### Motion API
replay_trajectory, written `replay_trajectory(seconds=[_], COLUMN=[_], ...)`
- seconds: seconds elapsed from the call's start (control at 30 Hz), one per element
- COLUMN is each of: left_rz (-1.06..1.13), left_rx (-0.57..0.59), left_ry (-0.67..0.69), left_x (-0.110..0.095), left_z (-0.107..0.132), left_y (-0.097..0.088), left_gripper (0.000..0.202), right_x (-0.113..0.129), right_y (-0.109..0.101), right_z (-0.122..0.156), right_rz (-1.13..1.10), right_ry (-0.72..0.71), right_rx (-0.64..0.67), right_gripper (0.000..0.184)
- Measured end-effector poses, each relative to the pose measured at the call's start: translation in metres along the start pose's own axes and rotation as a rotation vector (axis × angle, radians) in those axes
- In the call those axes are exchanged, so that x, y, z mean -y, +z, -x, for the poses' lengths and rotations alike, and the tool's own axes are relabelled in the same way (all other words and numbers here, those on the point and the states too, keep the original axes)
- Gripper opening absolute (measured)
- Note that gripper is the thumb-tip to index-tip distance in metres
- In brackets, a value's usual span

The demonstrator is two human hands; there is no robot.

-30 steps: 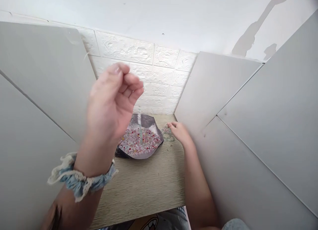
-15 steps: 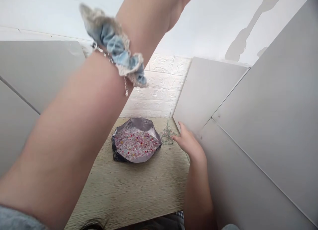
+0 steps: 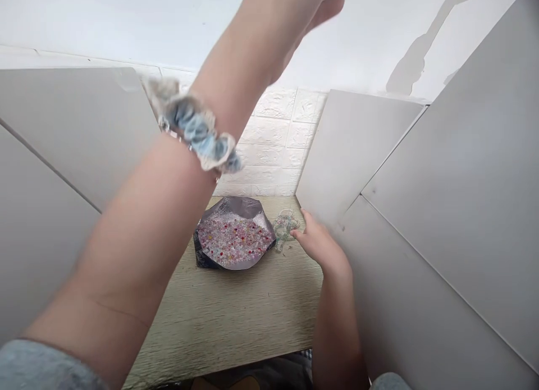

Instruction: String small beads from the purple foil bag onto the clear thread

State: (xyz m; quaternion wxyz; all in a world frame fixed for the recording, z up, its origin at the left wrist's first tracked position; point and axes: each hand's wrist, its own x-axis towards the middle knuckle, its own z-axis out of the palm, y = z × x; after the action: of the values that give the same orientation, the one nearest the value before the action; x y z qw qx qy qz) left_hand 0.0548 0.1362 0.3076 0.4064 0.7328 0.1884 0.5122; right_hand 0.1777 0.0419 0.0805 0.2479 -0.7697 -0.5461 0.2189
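Observation:
My left hand (image 3: 301, 19) is raised high at the top edge, its fingers partly cut off by the frame. Those that show are stretched out and apart, with nothing visible in them. A light blue scrunchie (image 3: 202, 132) with a lacy edge and a thin silver bracelet circle that wrist. Low on the right, my right hand (image 3: 318, 241) is open, thumb and a finger spread. Its thumb tip is at the edge of a small heap of pale green and pink strung beads (image 3: 286, 228). Left of the heap lies an opened silvery bag (image 3: 242, 207) of loose pink, white and red beads (image 3: 236, 241).
The wooden tabletop (image 3: 236, 311) runs back to a white brick-patterned wall (image 3: 273, 133). Grey panels stand on the left (image 3: 84, 109) and right (image 3: 446, 210), the right one close to my right hand. Dark fabric shows below the table's front edge.
My left hand and forearm have come down a little, showing more fingers. The bead strand, which stood partly upright above its heap, now lies slumped in it. My right hand has barely moved.

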Motion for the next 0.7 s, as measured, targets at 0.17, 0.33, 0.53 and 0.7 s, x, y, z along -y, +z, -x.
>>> replay_trajectory(seconds=[0.17, 0.33, 0.53, 0.7], left_rz=[0.192, 0.170, 0.017, -0.036], left_rx=[0.019, -0.134, -0.001, 0.070], left_ry=[0.150, -0.218, -0.591, -0.730], left_x=[0.034, 0.073, 0.103, 0.119], left_z=[0.056, 0.120, 0.188, 0.219], left_y=[0.000, 0.000, -0.003, -0.003], left_gripper=[0.018, 0.013, 0.020, 0.026], right_x=[0.005, 0.015, 0.028, 0.036], right_y=[-0.004, -0.003, 0.014, 0.032], right_z=[0.007, 0.010, 0.009, 0.014], right_rz=[0.018, -0.093, -0.481, -0.705], right_ry=[-0.015, -0.099, -0.243, -0.370], right_rx=[-0.098, -0.334, -0.243, 0.291], right_gripper=[0.052, 0.044, 0.047, 0.046])
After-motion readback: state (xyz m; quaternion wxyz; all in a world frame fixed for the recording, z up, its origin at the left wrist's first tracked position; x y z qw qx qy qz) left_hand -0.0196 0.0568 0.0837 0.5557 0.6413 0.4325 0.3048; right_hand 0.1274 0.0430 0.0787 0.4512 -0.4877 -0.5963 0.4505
